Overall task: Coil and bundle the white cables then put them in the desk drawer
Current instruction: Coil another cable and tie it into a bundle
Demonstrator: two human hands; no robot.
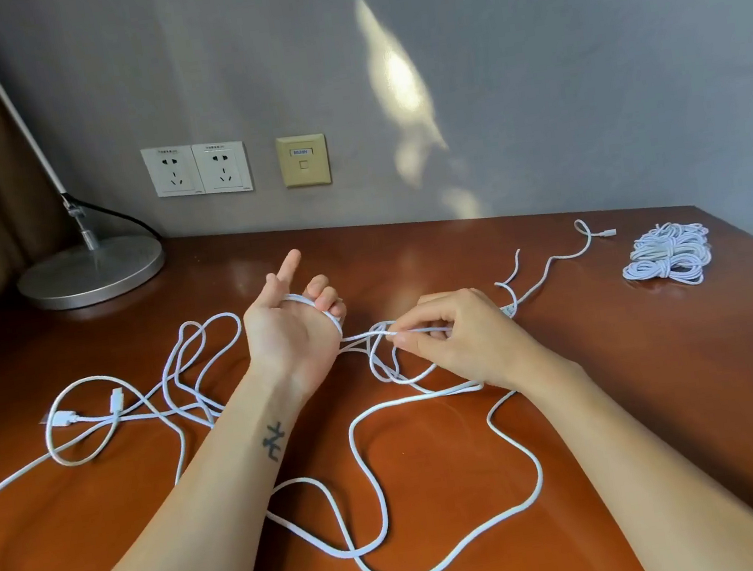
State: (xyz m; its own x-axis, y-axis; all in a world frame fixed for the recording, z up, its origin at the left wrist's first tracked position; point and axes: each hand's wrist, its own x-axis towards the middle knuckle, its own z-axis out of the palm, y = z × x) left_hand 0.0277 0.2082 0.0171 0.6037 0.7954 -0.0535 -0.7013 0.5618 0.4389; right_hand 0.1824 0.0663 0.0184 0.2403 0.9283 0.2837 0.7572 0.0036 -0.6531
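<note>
Left hand (294, 330) is holding white cable (362, 335) loops round its curled fingers. Right hand (450, 340) is pinching the strand just beside it. Slack is crossing itself on the desk (619, 372) below the left hand, so it's likely snagging mid-wind.

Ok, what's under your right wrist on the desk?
A thick white cable passes under the wrist of the right hand and loops out across the desk; the stretch beneath the arm is covered.

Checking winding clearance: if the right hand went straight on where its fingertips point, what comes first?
Probably the left hand, with thin white cable looped round its fingers; the right hand pinches that cable.
</note>
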